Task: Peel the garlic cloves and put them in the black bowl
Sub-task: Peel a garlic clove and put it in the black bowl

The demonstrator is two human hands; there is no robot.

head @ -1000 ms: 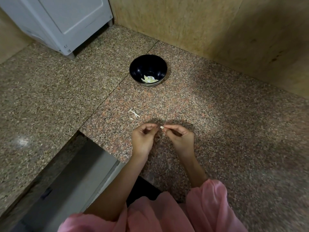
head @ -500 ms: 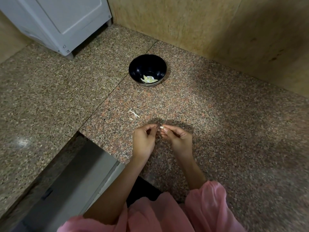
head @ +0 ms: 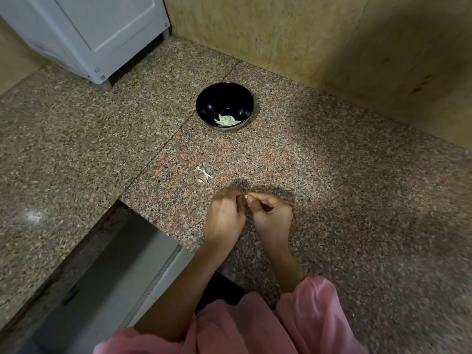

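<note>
The peeling step is in hand: the left hand (head: pixel 224 221) and the right hand (head: pixel 272 217) meet fingertip to fingertip just above the granite counter (head: pixel 332 200), both with fingers curled and pinching 1 small garlic clove (head: pixel 246 196) between them. Only a pale sliver of that clove shows between the fingertips; how much skin is left on it is too small to tell. The next move, as I judge it, calls for stripping off the last of the skin, then carrying the clove toward 12 o'clock to the black bowl (head: pixel 204 106), which stands well apart from the hands. Several pale yellow-white peeled cloves (head: pixel 227 120) lie together in the bottom of the bowl. A few thin white skin scraps (head: pixel 204 175) lie on the counter near the left hand, at about 11 o'clock from it.
</note>
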